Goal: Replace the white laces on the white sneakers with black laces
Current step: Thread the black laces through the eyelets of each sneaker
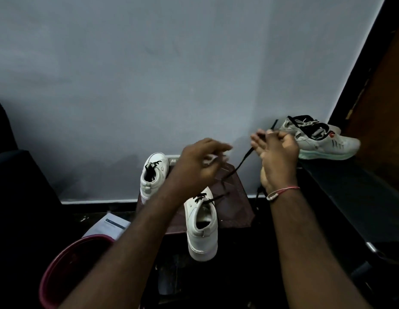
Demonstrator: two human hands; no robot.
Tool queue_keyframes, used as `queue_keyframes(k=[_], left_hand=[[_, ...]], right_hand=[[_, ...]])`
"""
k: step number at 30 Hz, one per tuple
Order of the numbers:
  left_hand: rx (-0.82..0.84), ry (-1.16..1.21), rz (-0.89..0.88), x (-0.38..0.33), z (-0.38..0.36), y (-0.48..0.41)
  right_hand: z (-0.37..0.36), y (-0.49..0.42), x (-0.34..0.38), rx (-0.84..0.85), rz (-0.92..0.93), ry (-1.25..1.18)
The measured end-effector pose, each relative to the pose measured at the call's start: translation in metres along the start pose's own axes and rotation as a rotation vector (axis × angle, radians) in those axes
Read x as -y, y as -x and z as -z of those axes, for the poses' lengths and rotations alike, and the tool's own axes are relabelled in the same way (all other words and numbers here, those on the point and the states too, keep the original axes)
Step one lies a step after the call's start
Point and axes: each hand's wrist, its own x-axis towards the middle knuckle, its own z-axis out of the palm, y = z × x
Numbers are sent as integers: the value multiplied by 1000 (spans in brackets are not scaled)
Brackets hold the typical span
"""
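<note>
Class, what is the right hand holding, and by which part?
The right hand pinches the black lace near its free end; the rest runs down to the nearer white sneaker.

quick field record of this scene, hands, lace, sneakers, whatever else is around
near sneaker: white, black lace at its top eyelets
far sneaker: white, black lace in eyelets
black lace: runs up from near sneaker to right hand
right hand: grips black lace
left hand: blurred above the sneakers, grip unclear
grey running shoes: on dark ledge, right
maroon tub: lower left, beside paper sheet
</note>
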Motion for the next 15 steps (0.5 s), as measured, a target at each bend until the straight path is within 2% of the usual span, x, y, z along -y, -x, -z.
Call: queue_keyframes(k=[2,4,5,7,11,13,15], left_hand=[[-68,42,238,19,-1,22],[74,-114,524,42,-9,42],[164,-236,613,52,-15,51],[226,-418,671,66,-27,63],[27,-454,675,74,-34,72],[-44,-382,670,80,-34,77],[-119,-192,729,86,-33,84]], right_hand=[[0,-4,4,-25,76,-4],[-1,-3,0,8,81,126],[-1,1,-9,51,51,237],[2,14,-34,171,-18,462],[17,51,-84,326,-42,788],[23,68,-100,404,-43,940],[28,81,-111,437,-25,1011]])
